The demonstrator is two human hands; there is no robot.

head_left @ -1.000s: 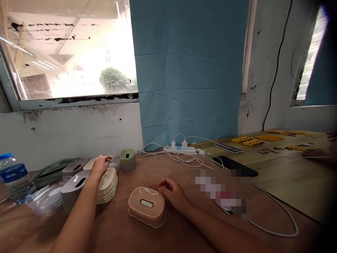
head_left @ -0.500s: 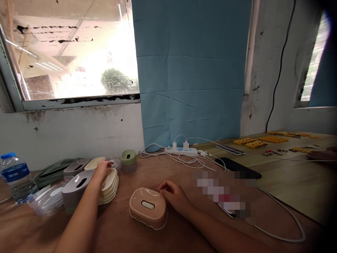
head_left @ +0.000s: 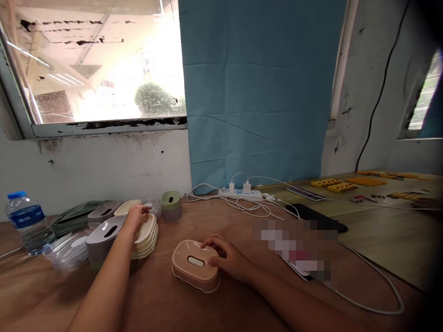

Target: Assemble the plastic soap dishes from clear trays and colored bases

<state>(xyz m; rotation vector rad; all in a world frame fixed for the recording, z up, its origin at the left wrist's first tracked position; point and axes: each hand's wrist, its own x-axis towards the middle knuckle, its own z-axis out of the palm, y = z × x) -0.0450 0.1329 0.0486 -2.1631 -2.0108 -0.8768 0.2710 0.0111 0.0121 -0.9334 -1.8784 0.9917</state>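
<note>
On the brown table sits a peach oval lid [head_left: 190, 272] with a slot on top and a wavy pale lower edge. Over its far right corner reaches my right hand [head_left: 224, 253], thumb and fingers apart and touching the top. My left hand [head_left: 137, 216] is loosely bent, fingers apart, above a stack of cream wavy-edged lids [head_left: 147, 237]; whether it touches them is hard to tell. Beside that forearm stand a grey-mauve slotted box [head_left: 100, 242], a second mauve box [head_left: 102, 213] and a cream lid [head_left: 125, 208]. Behind is a small green-topped box [head_left: 171, 205].
Clear plastic containers [head_left: 69, 249] and a water bottle [head_left: 27, 223] stand at the left. A power strip [head_left: 238, 193] with white cables lies by the wall. A black flat object [head_left: 318, 219], a phone [head_left: 306, 193] and yellow blocks [head_left: 341, 186] are at the right.
My right hand has moved left, from beside the peach lid onto its top corner. My left hand stays by the cream stack. The view has shifted slightly.
</note>
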